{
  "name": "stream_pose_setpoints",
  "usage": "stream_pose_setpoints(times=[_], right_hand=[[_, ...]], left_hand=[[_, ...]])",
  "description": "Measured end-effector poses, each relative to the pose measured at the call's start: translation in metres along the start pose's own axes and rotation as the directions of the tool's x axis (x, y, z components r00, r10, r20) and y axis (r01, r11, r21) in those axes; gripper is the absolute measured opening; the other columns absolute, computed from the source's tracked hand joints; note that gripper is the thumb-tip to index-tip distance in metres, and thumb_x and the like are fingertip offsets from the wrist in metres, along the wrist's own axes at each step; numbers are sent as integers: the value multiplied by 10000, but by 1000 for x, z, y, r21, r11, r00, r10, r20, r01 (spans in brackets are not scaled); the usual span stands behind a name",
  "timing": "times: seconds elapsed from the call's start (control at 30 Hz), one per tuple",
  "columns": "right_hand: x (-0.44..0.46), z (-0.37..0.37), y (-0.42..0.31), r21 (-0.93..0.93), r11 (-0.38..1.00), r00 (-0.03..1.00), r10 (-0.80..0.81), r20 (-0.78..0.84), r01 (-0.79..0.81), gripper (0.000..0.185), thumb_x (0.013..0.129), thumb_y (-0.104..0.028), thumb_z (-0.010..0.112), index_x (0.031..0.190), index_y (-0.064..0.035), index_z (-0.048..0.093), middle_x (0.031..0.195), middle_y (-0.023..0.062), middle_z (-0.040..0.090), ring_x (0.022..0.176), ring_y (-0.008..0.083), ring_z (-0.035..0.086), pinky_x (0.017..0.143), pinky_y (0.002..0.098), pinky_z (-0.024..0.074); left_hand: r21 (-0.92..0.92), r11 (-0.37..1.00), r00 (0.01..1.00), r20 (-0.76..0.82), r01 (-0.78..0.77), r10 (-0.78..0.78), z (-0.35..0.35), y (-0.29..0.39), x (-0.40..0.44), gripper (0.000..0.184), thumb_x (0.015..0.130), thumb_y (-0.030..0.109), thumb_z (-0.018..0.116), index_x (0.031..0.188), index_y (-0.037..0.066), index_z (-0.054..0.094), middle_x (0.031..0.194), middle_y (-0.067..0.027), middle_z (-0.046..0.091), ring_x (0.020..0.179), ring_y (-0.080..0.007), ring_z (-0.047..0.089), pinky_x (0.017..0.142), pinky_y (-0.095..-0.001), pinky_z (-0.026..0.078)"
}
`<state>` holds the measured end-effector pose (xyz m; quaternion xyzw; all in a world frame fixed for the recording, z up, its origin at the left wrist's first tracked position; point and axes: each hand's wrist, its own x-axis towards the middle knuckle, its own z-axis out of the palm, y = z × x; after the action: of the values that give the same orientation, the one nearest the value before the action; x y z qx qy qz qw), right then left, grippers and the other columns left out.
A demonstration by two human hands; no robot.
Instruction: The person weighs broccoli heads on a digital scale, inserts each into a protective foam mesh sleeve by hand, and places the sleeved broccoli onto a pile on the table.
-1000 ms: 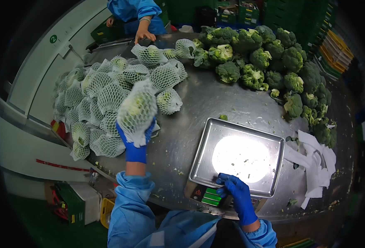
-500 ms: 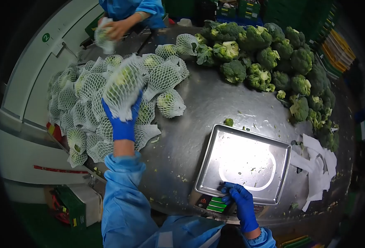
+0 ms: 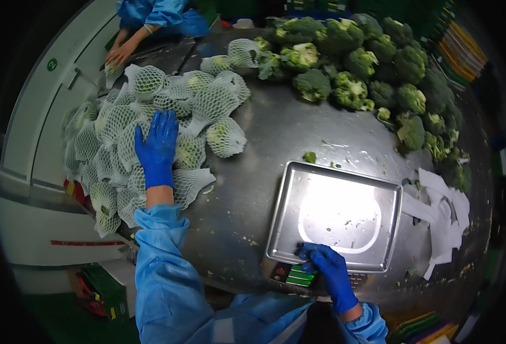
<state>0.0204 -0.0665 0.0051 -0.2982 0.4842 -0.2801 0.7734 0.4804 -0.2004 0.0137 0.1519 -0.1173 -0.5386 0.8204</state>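
Note:
My left hand (image 3: 156, 146), in a blue glove, is open with its fingers stretched out over a pile of broccoli heads in white mesh sleeves (image 3: 118, 123). Nothing is in its grasp. One netted broccoli (image 3: 147, 81) sits on the pile just beyond my fingertips. My right hand (image 3: 328, 269), also gloved in blue, is closed with curled fingers at the near edge of a weighing scale's metal tray (image 3: 278, 229). I see nothing held in it. Small green crumbs are scattered on the tray. Part of the scale's green-lit display (image 3: 300, 276) shows beside the right hand.
Bare broccoli heads (image 3: 362, 63) are heaped at the back right of the metal table (image 3: 247, 189). White mesh sleeves (image 3: 442, 215) lie right of the scale. At the far left, a co-worker's hands (image 3: 121, 53) touch another netted head. A green crate (image 3: 106, 289) stands below left.
My left hand has let go of a netted broccoli, which is now on the pile, and its fingers have opened. My right hand stays by the scale. The co-worker's hands have moved left and lower.

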Motion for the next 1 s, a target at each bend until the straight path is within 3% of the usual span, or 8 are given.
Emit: stream_pose_setpoints(times=[0.2,0.27,0.33,0.47,0.53,0.77,0.87,1.0], right_hand=[[-12,-28,10,24,996,990,-88,113,86,294,922,-162,506,1179,-24,546,1062,85,598,997,154,565,841,267,469],[-18,-39,6,-79,983,986,-164,42,167,271,904,-162,534,1157,-70,572,1010,74,614,886,144,604,766,261,489],[-24,-59,-5,-143,969,979,-205,-16,201,266,896,-161,546,1149,-88,581,988,72,620,836,138,616,738,259,494],[-35,-116,-26,-376,821,793,-543,-277,431,257,883,-137,565,1132,-82,593,921,64,640,771,112,603,721,243,486],[-38,-154,-34,-446,778,690,-613,-385,443,250,886,-103,557,1129,-64,596,941,49,643,787,93,588,727,229,482],[-42,-307,-83,-659,670,415,-737,-534,341,306,855,-99,596,1159,-82,577,992,47,612,793,108,583,696,234,479],[-12,-385,-110,-758,609,301,-786,-540,232,425,811,-88,643,1221,-82,528,1121,74,564,999,150,548,794,272,480],[44,-486,-163,-964,249,209,-951,-226,92,698,729,-116,715,1340,-73,380,1311,131,443,1196,253,434,992,347,349]], left_hand=[[188,936,946,75,298,-316,-27,-32,-28,626,912,383,398,1396,14,251,1430,-144,307,1282,-308,337,971,-413,359],[226,896,900,131,382,-416,-22,-57,-44,583,933,354,376,1395,20,256,1429,-128,312,1257,-296,371,951,-407,387],[369,839,917,-141,399,-374,13,-96,-68,547,941,341,376,1373,14,300,1395,-130,365,1170,-277,461,889,-361,436],[573,640,766,34,512,-642,24,-143,-89,489,938,317,387,1313,3,388,1311,-126,459,1062,-266,537,845,-340,462],[785,452,860,-191,424,-474,45,-174,-107,431,934,298,398,1227,-10,469,1197,-119,538,957,-248,580,765,-315,495],[847,374,890,-221,378,-398,93,-235,-129,406,902,295,467,1145,-25,524,1011,-153,598,774,-217,606,641,-280,510],[813,408,882,-250,416,-401,95,-237,-129,386,878,261,513,1121,-38,534,959,-129,611,760,-209,603,637,-285,518],[852,363,912,-273,377,-307,108,-235,-142,344,868,213,512,1090,-47,554,974,-153,628,782,-230,635,676,-302,527]])
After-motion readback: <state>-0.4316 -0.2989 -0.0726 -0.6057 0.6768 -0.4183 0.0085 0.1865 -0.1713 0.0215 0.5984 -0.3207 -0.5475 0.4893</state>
